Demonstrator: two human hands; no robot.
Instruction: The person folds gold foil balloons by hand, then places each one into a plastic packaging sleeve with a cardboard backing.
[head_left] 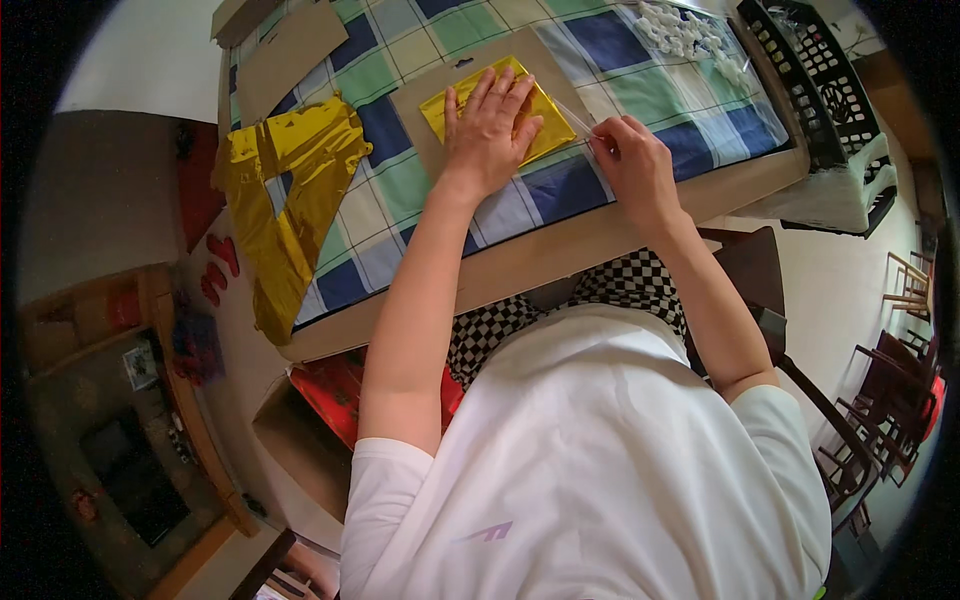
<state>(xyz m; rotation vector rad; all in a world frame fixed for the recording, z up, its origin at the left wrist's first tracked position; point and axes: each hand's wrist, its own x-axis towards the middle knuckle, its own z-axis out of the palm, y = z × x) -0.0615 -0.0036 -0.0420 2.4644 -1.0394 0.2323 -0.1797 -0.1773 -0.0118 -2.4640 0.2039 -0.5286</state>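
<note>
My left hand (485,130) lies flat, fingers stretched out, on a square piece wrapped in shiny gold foil (553,118). Under that piece is a brown cardboard sheet (412,108) with a small hanging slot. Just to the right, my right hand (635,165) pinches the end of a thin clear strip (578,120), which runs back toward the gold piece's edge. Whether the strip is tape or thread I cannot tell. A large crumpled sheet of gold foil (300,190) hangs over the table's left edge.
A blue, green and white checked cloth (385,205) covers the table. Another cardboard piece (290,60) lies at the far left, and small white bits (685,35) are heaped at the far right. A black plastic crate (825,95) stands beyond the right edge. A cardboard box (300,430) sits below, left.
</note>
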